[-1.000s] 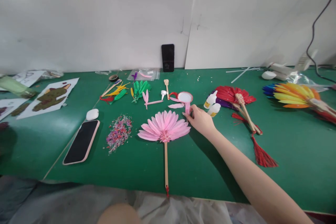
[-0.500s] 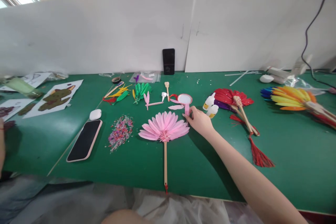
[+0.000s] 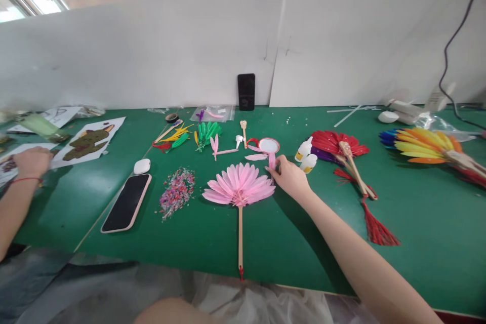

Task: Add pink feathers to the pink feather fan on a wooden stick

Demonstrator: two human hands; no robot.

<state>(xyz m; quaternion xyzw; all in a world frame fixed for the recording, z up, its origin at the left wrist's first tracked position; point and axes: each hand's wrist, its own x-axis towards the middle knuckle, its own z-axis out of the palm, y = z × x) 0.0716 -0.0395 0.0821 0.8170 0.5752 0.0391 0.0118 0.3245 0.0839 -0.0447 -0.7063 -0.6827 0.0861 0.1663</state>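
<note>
My right hand (image 3: pixel 290 176) is at the middle of the table, thumb and fingers closed on the lower end of a pink feather (image 3: pixel 272 159). Just left of the hand lies a pink feather fan (image 3: pixel 240 185), its wooden stick pointing toward me and a red cord at the end. A round white dish with a red rim (image 3: pixel 269 145) stands right behind the held feather, with another loose pink feather (image 3: pixel 256 157) beside it. Two small white glue bottles (image 3: pixel 304 149) are close to my knuckles. My left hand is out of view.
A pile of coloured chips (image 3: pixel 177 192), a phone (image 3: pixel 127 203) and a white case (image 3: pixel 142 166) lie to the left. Red (image 3: pixel 339 143) and rainbow (image 3: pixel 419 145) feather fans lie right. Another phone (image 3: pixel 246 92) leans on the white partition. A co-worker's hand (image 3: pixel 34 162) works at far left.
The co-worker's hand has come further into view at the left, over the papers. My view has shifted slightly; my right hand stays at the same feather.
</note>
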